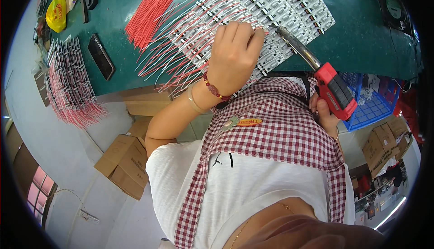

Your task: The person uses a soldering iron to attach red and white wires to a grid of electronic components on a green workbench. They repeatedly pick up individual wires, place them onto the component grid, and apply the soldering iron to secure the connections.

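Note:
My left hand [237,52] is over the panel of small metal-and-white parts [289,4], its fingers pinched around the end of a thin red wire [266,33]. In my right hand [326,113] is a red-and-black soldering iron [335,93]. Its metal barrel slants up to the left, and the tip comes close to my left fingertips; whether they touch cannot be made out. Many red and white wires [181,54] fan out leftward from the panel's rows. My left palm and the parts beneath it are hidden.
A bundle of red wires [150,14] lies on the green table [122,68]. To the left are a phone [101,56], a wired panel stack [70,77] and a yellow bag [56,14]. A black fan-like device [393,9] stands far right. A blue crate [368,106] and cardboard boxes [124,158] sit below.

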